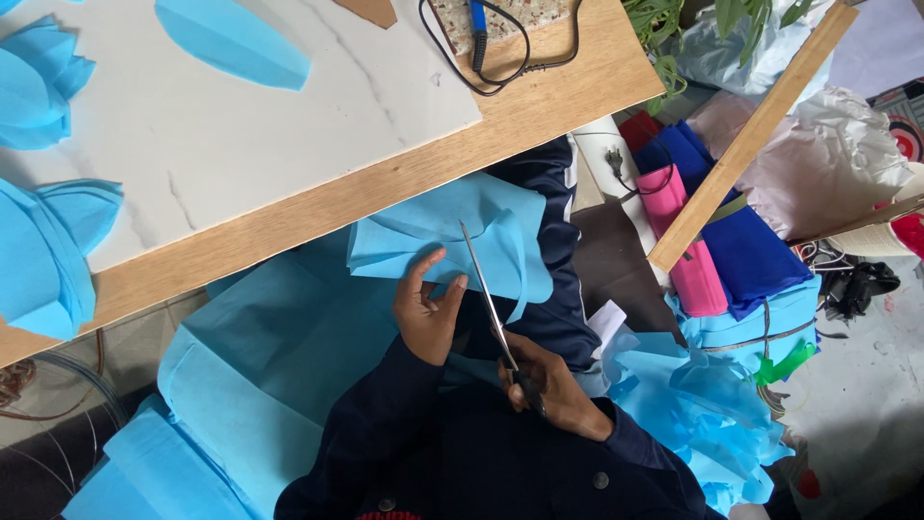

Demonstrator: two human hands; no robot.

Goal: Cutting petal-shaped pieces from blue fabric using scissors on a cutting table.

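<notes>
Below a wooden table (539,111), the left hand (428,308) pinches folded light-blue tissue paper (443,236) while the right hand (553,385) grips scissors (486,299), blades slightly parted against it.

Folded tissue paper (452,231): sky blue, plain. Scissors (486,299): silver blades, dark handles. Sleeves (385,424): dark navy. Board (241,125): white with faint grey marble veining. Tabletop (539,106): light wood grain. Paper rolls: one pink (688,260), one royal blue (746,246).
</notes>
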